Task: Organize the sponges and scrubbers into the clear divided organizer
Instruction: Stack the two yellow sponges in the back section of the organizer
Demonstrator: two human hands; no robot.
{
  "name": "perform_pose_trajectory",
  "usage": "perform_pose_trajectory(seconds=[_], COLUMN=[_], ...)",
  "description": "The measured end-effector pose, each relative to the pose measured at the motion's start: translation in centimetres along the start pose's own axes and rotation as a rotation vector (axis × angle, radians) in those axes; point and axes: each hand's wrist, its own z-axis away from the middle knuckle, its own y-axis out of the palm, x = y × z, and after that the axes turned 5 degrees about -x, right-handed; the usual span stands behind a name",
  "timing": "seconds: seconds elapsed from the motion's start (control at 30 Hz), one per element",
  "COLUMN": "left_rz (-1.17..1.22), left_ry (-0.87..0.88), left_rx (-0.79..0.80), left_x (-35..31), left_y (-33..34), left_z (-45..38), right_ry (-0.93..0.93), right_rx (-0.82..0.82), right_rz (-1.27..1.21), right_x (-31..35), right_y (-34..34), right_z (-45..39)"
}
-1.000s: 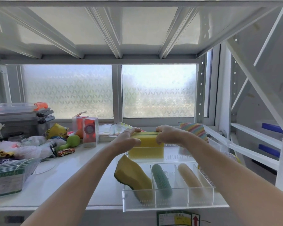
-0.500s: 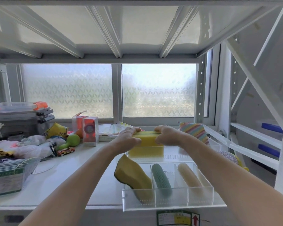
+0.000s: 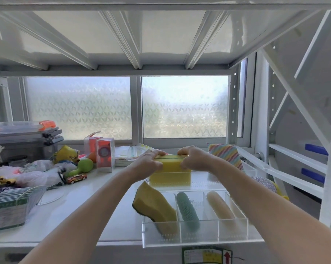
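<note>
A clear divided organizer (image 3: 195,236) sits at the shelf's front edge. Its near left compartment holds a curved yellow sponge with a dark scouring side (image 3: 154,205). Beside it lie a teal textured scrubber (image 3: 187,209) and a cream scrubber (image 3: 219,206), each in its own slot. A stack of yellow block sponges (image 3: 170,173) stands in the far left compartment. My left hand (image 3: 148,161) grips the stack's left top edge and my right hand (image 3: 191,159) grips its right top edge. A rainbow-striped sponge cloth (image 3: 224,154) leans behind my right forearm.
Left of the organizer lie toy cars (image 3: 76,178), a green toy (image 3: 83,166), red boxes (image 3: 103,157), plastic bags and a wire basket (image 3: 12,206). Grey cases (image 3: 23,138) stack at the far left. A metallic scourer (image 3: 264,184) sits right of the organizer. The shelf above hangs low.
Both hands stay clamped on the yellow sponge stack, shifted only slightly. Everything else is in place.
</note>
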Motion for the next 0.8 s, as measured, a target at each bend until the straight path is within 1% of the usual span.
perform_pose_trajectory(seconds=[0.17,0.4,0.53,0.67,0.8], left_rz=[-0.018,-0.07,-0.037,-0.038,-0.066], left_ry=[0.003,-0.022,-0.028,-0.002,0.049], left_rx=[0.006,-0.025,0.001,0.023,0.003], left_x=[0.1,0.0,-0.2,-0.4,-0.4], left_y=[0.0,0.0,-0.2,0.0,0.3], left_z=[-0.1,-0.7,-0.7,-1.1,-1.4], right_ry=[0.004,-0.002,-0.008,-0.009,-0.001], right_rx=[-0.007,-0.036,-0.036,-0.035,-0.048], right_rz=[-0.03,0.005,0.006,-0.003,-0.008], right_x=[-0.3,-0.7,-0.9,-1.1,-1.2], right_y=[0.2,0.3,0.1,0.1,-0.2], right_z=[-0.2,-0.8,-1.0,-1.3,-1.5])
